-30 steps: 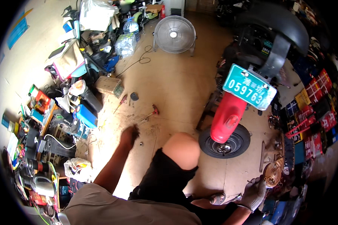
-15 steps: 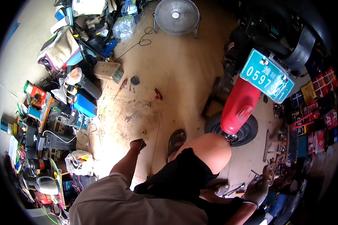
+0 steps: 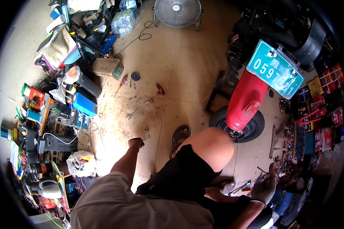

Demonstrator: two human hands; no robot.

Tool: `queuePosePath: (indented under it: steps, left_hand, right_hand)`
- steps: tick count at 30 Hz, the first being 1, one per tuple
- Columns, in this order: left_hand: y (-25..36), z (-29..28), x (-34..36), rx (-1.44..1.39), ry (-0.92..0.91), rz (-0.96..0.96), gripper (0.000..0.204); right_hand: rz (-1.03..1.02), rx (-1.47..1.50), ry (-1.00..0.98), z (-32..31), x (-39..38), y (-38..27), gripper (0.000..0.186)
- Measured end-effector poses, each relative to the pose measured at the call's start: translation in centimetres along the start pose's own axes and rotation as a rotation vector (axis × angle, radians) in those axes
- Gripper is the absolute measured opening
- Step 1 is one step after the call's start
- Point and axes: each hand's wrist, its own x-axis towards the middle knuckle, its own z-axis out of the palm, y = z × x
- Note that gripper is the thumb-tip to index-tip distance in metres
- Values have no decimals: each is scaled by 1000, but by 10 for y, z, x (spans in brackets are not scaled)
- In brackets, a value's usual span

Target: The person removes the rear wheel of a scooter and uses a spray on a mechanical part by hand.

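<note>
My right hand (image 3: 264, 189), in a pale work glove, is closed round a brownish, round metal part (image 3: 273, 171) at the lower right, seen nearly edge-on. Bare and dark in shadow, my left hand (image 3: 136, 143) hangs over the floor with its fingers curled; what they hold, if anything, is hidden. Just beyond it lies a small ring-like metal piece (image 3: 146, 129). Farther off on the floor are a spanner (image 3: 138, 108), a red-handled tool (image 3: 159, 90), a red screwdriver (image 3: 120, 84) and a black round cap (image 3: 135, 76).
A two-wheeler with a red rear fender (image 3: 245, 101), green plate and black rear wheel (image 3: 256, 126) stands ahead right. Cluttered shelves (image 3: 46, 118) line the left. A floor fan (image 3: 177, 13) stands ahead, its cable on the floor. Wooden stool (image 3: 283, 142) and boxes (image 3: 321, 110) are at right.
The round part in my right hand has tipped from facing the view to nearly edge-on. My left hand has shifted slightly left and away. The whole view has shifted a little.
</note>
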Motion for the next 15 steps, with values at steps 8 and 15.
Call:
queuePosePath:
  steps: [8, 15]
  left_hand:
    - [-12, -3, -8, -129, -134, 58, 17]
    - [-10, 16, -6, 10, -159, 93, 20]
  right_hand:
    - [19, -39, -169, -7, 9, 0, 38]
    - [75, -7, -212, -24, 9, -5, 28]
